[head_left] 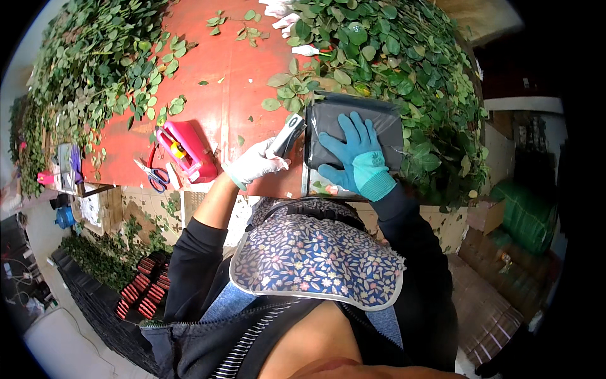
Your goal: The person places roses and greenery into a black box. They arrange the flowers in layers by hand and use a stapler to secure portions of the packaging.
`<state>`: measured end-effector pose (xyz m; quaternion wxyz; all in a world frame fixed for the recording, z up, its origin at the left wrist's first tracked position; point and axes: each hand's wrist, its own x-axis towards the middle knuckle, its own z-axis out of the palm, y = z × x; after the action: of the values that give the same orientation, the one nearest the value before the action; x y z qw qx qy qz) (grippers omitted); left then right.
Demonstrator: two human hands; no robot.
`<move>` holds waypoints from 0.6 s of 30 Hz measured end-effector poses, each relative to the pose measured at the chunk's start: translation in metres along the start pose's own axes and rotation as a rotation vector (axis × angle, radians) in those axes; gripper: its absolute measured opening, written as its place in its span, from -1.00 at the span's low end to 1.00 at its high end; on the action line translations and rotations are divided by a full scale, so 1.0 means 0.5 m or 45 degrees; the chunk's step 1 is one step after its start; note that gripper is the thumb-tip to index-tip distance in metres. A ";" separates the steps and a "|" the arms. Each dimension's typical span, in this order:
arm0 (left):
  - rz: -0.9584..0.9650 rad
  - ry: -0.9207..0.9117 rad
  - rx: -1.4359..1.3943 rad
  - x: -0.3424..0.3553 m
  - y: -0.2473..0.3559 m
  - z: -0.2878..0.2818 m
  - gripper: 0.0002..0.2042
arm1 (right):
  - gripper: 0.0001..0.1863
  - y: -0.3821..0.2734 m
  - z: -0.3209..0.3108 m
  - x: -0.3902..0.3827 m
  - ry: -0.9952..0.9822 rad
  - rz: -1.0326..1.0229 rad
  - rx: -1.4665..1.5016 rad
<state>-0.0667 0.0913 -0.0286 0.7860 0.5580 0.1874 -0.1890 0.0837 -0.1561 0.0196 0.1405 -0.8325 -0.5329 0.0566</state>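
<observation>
My left hand (257, 165), in a white glove, is closed around a grey and black stapler (290, 134). The stapler's far end touches or nearly touches the left edge of a dark tray-like board (391, 142) that has a glossy black sheet (325, 117) on it. Flat on that sheet lies my right hand (358, 158) in a teal work glove, fingers spread and gripping nothing. What is under the sheet cannot be seen.
On the red table (221, 76), a pink tape dispenser (192, 155) stands left of my left hand, beside blue-handled scissors (156, 177). Leafy green stems are heaped at far left (101, 69) and right (435, 95). White-wrapped flower heads (287, 22) lie at the back.
</observation>
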 end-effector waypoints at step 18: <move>0.022 -0.215 0.806 0.084 0.120 -0.030 -0.41 | -0.32 0.032 -0.022 -0.011 0.078 0.042 0.116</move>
<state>-0.0017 0.1201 -0.0059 0.5878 0.7586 0.0488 -0.2769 0.0981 -0.1693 0.0252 0.1936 -0.8353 -0.5113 0.0575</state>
